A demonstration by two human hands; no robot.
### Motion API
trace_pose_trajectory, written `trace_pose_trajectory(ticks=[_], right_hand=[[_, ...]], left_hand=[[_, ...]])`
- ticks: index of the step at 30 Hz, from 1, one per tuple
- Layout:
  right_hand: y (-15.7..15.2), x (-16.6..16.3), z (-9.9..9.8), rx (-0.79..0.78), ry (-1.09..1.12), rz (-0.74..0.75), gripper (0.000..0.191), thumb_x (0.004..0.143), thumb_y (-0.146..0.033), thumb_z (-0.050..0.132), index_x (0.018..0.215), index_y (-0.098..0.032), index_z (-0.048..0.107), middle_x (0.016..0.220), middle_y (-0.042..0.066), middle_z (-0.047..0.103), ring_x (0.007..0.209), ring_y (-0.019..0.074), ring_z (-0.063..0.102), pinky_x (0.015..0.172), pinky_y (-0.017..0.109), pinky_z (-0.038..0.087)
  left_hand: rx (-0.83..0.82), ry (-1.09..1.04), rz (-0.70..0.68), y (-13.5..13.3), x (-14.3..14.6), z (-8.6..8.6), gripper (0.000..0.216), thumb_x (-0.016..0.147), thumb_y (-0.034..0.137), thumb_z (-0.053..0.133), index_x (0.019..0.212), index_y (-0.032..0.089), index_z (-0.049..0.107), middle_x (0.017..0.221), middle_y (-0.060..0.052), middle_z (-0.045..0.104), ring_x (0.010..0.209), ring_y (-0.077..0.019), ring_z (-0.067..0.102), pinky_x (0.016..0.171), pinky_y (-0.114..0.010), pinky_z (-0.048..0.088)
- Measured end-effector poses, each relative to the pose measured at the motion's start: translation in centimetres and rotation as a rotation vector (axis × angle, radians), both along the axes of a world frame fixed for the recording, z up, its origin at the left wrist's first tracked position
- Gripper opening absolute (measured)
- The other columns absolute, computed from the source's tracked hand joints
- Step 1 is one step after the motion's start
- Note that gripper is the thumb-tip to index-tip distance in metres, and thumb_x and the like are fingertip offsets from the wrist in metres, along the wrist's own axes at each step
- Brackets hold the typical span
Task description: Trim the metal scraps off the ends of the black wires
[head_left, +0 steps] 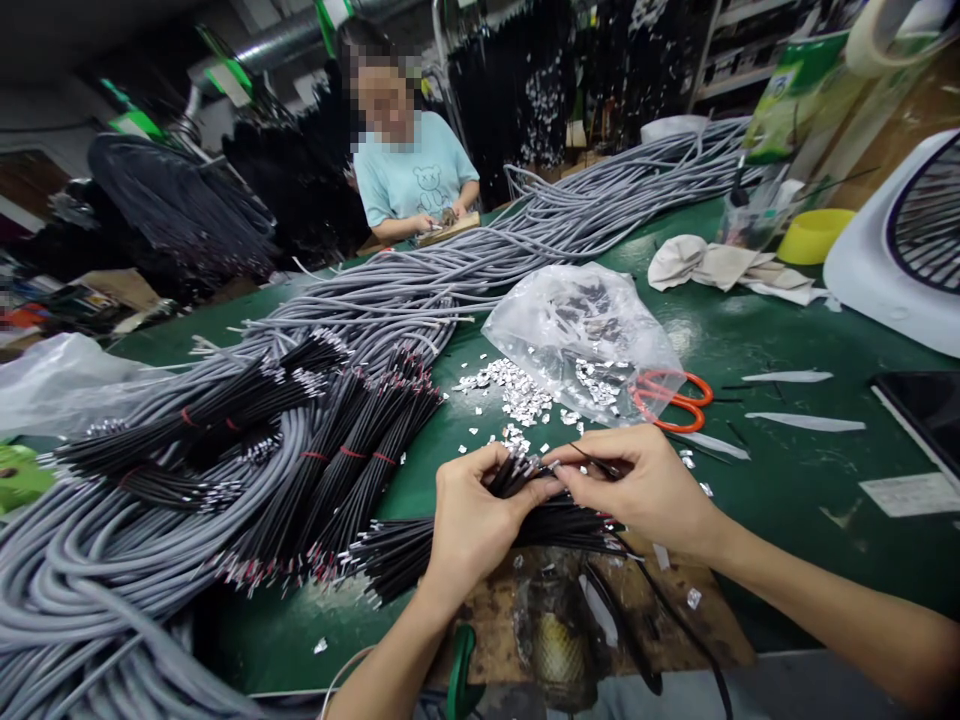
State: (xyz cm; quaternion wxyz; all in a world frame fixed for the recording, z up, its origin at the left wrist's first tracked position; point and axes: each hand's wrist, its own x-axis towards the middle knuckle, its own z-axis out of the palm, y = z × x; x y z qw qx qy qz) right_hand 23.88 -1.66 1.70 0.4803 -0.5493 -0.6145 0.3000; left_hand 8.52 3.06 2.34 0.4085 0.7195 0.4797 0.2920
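My left hand (474, 515) is closed round a small bunch of black wires (510, 472), whose silvery ends stick out near my thumb. My right hand (637, 485) pinches a thin black wire (592, 458), its fingertips meeting those of the left hand; what lies right at the fingertips is too small to make out. Under both hands runs a thicker bundle of black wires (397, 550). Just beyond them, small silvery pieces (517, 388) are heaped on the green table (780, 480).
A clear plastic bag (585, 320) and orange-handled scissors (679, 398) lie ahead. Grey cables (97, 540) and tied black wire bundles (352, 440) cover the left. A wooden board (495, 640) is near me, a fan (885, 260) at right. Across the table sits a person (412, 170).
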Motion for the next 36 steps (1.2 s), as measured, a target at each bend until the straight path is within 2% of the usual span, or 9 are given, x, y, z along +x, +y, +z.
trace_pose_trajectory(ticks=[5,7,14,28,31,33,36], right_hand=[[0.1,0.6,-0.1,-0.019,-0.011,-0.009,0.018,0.072,-0.017,0.054,0.070,-0.009,0.070,0.049,-0.001,0.048,0.047,0.0063,0.036,0.042,0.019,0.026],[0.1,0.7,-0.1,-0.033,0.007,0.002,0.017,0.071,-0.016,0.055,0.071,-0.010,0.070,0.050,-0.001,0.049,0.047,0.0063,0.036,0.042,0.019,0.027],[0.0,0.7,-0.1,-0.020,0.002,-0.015,0.017,0.071,-0.017,0.055,0.074,-0.010,0.071,0.049,-0.001,0.051,0.045,0.0062,0.036,0.042,0.019,0.027],[-0.2,0.9,-0.3,-0.037,-0.023,0.005,0.017,0.072,-0.015,0.054,0.075,-0.010,0.070,0.049,-0.003,0.046,0.046,0.0056,0.035,0.042,0.018,0.027],[-0.2,0.9,-0.7,-0.066,-0.065,0.011,0.018,0.074,-0.017,0.052,0.073,-0.012,0.069,0.050,-0.003,0.048,0.046,0.0060,0.036,0.042,0.018,0.028],[-0.2,0.9,-1.0,-0.044,-0.130,0.005,0.018,0.076,-0.018,0.051,0.072,-0.013,0.068,0.054,-0.002,0.054,0.047,0.0066,0.040,0.043,0.019,0.030],[0.2,1.4,-1.2,0.115,-0.271,-0.084,0.017,0.073,-0.012,0.052,0.074,-0.013,0.068,0.067,0.002,0.065,0.056,0.0097,0.054,0.052,0.020,0.039]], left_hand=[[-0.120,-0.072,-0.107,0.0,0.0,0.0,0.022,0.067,0.032,0.067,0.059,0.012,0.059,0.056,-0.001,0.060,0.053,-0.0123,0.051,0.050,-0.021,0.038],[-0.155,-0.079,-0.124,0.0,0.0,-0.1,0.022,0.069,0.032,0.064,0.063,0.012,0.061,0.061,-0.004,0.064,0.057,-0.0147,0.055,0.054,-0.022,0.041],[-0.024,0.054,-0.062,-0.1,0.4,-0.2,0.026,0.063,0.033,0.070,0.056,0.011,0.058,0.052,0.000,0.057,0.049,-0.0100,0.043,0.046,-0.020,0.032],[-0.066,-0.012,-0.097,0.0,0.3,-0.4,0.023,0.064,0.031,0.070,0.057,0.012,0.058,0.054,0.000,0.061,0.051,-0.0099,0.051,0.050,-0.019,0.039],[-0.140,-0.046,-0.163,0.1,0.0,-0.5,0.023,0.069,0.033,0.066,0.061,0.012,0.059,0.055,-0.001,0.062,0.053,-0.0113,0.054,0.052,-0.020,0.041],[-0.206,-0.063,-0.257,0.2,-0.2,-0.5,0.025,0.074,0.034,0.062,0.063,0.012,0.060,0.056,-0.002,0.061,0.053,-0.0114,0.055,0.052,-0.020,0.042],[-0.328,-0.067,-0.450,0.3,-0.4,0.0,0.027,0.078,0.033,0.056,0.062,0.011,0.059,0.056,-0.003,0.061,0.052,-0.0108,0.054,0.052,-0.020,0.042]])
